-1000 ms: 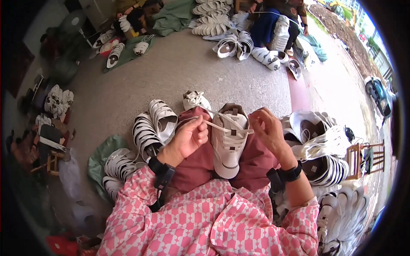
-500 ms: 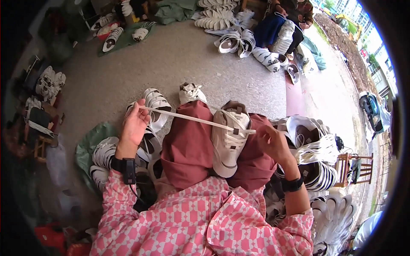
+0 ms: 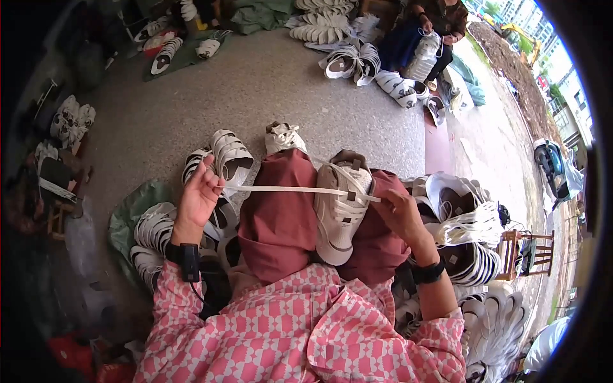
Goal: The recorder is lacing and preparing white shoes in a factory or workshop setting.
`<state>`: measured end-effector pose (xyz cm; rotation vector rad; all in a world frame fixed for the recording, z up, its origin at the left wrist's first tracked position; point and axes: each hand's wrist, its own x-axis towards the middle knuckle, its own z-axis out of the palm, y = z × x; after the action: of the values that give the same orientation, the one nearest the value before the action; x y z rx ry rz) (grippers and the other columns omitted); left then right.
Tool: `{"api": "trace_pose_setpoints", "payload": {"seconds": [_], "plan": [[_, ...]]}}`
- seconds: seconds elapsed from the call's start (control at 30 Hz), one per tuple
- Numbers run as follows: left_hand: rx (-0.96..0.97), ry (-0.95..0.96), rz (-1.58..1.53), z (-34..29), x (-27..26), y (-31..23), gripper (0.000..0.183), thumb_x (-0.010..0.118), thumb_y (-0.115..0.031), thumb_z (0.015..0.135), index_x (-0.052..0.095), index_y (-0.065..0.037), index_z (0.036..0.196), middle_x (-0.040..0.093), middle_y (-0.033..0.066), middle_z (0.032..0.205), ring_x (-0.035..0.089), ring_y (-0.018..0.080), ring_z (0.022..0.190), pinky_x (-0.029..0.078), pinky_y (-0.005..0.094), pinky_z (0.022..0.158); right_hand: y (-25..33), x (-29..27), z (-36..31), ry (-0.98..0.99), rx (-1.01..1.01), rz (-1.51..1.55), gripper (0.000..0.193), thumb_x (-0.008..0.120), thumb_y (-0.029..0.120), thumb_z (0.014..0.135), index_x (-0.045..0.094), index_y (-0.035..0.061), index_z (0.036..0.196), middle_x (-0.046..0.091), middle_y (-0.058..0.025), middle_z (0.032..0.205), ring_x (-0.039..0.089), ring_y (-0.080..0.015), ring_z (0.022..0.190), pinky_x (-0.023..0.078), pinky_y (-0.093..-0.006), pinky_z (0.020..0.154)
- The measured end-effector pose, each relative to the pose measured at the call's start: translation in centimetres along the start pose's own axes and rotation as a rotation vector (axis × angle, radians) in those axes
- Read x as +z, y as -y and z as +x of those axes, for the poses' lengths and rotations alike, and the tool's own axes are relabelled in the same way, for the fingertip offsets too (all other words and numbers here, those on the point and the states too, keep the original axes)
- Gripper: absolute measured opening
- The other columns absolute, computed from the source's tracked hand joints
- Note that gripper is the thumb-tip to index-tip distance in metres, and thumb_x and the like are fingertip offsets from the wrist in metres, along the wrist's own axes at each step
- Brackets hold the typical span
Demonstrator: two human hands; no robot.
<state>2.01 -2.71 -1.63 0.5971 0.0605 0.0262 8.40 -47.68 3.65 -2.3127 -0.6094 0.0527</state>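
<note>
A cream sneaker (image 3: 334,233) rests between my knees, toe toward me, its upper part partly laced. From its eyelets a flat white shoelace (image 3: 281,189) runs nearly level across my left knee. My left hand (image 3: 199,195) pinches the far stretch of that lace, palm turned up. At the sneaker's right side, my right hand (image 3: 401,216) has thumb and fingertips closed at the short lace end that sticks out of the eyelets. Beyond my left knee sits another cream shoe (image 3: 283,137) with tied laces.
Stacked shoe uppers (image 3: 231,156) stand left of my knees, beside a green sheet (image 3: 131,214). At my right are more uppers (image 3: 454,195), a bundle of white laces (image 3: 472,223) and a wooden stool (image 3: 543,252). Another person (image 3: 440,32) sits far right holding a shoe.
My left hand has lowered slightly, bringing the lace from a slant to nearly level. My right hand has moved left, its fingers reaching the lace end by the eyelets.
</note>
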Motion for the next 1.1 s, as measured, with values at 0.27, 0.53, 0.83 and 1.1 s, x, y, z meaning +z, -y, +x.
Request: {"api": "trace_pose_setpoints", "payload": {"seconds": [0.27, 0.53, 0.83, 1.1], "plan": [[0.843, 0.077, 1.685, 3.5, 12.0, 6.4, 0.039, 0.073, -0.007, 0.077, 0.061, -0.003, 0.114, 0.058, 0.0134, 0.112, 0.056, 0.0320, 0.106, 0.044, 0.0379, 0.093, -0.4, 0.1, 0.3, -0.014, -0.057, -0.017, 0.011, 0.062, 0.010, 0.084, 0.063, 0.0022, 0.091, 0.060, -0.0142, 0.076, 0.059, -0.0330, 0.064, 0.047, -0.0379, 0.058], [0.807, 0.852, 1.620, 8.6, 16.6, 17.6, 0.003, 0.066, -0.010, 0.077, 0.064, -0.008, 0.078, 0.058, 0.0064, 0.084, 0.057, 0.0268, 0.087, 0.048, 0.0375, 0.077, -0.2, 0.7, 0.3, -0.064, -0.150, -0.032, 0.013, 0.061, 0.010, 0.082, 0.061, 0.0043, 0.094, 0.062, -0.0163, 0.083, 0.062, -0.0372, 0.075, 0.050, -0.0423, 0.063], [0.502, 0.909, 1.763, 8.3, 17.6, 17.6, 0.006, 0.068, -0.015, 0.074, 0.070, -0.012, 0.079, 0.058, 0.0032, 0.088, 0.054, 0.0252, 0.093, 0.047, 0.0355, 0.082, -1.5, 1.3, -0.2, -0.065, -0.211, -0.107, 0.015, 0.062, 0.013, 0.080, 0.056, 0.0028, 0.089, 0.062, -0.0168, 0.081, 0.062, -0.0374, 0.074, 0.049, -0.0424, 0.064], [0.429, 0.840, 1.770, 8.8, 18.2, 17.9, 0.008, 0.068, -0.015, 0.074, 0.069, -0.009, 0.079, 0.058, 0.0050, 0.087, 0.054, 0.0252, 0.090, 0.046, 0.0366, 0.080, -1.5, 3.0, -0.3, -0.160, -0.165, -0.196, 0.018, 0.059, 0.018, 0.084, 0.054, 0.0031, 0.091, 0.063, -0.0167, 0.082, 0.063, -0.0369, 0.076, 0.051, -0.0456, 0.065]]}}
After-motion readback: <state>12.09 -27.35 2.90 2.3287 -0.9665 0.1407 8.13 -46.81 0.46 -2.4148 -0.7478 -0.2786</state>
